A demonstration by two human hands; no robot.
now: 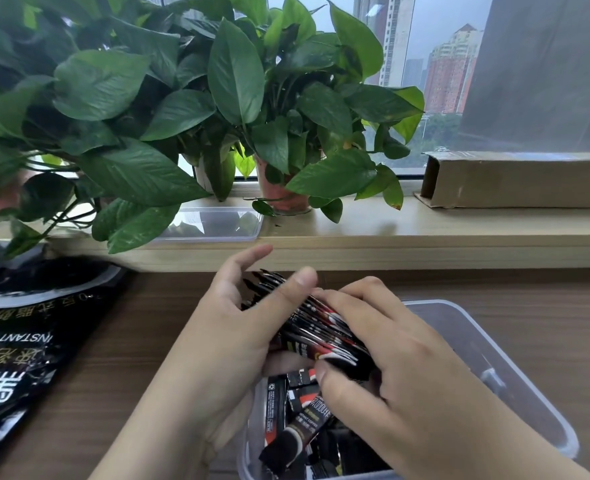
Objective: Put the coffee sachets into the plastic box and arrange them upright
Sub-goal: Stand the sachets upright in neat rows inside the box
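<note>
Left hand [231, 327] and right hand [390, 358] both curled round 1 bundle of sachets [321, 332], held just above the box [494, 368]. Loose sachets [297, 424] lie jumbled inside the box. Black bag [19, 341] on bench [130, 358], left of box.

The plastic box [515, 386] sat near right, loose sachets [304, 422] inside, a sachet bundle [324, 329] above it. The bag [19, 348] lay left, the lid [217, 225] far on the sill [425, 233].
</note>
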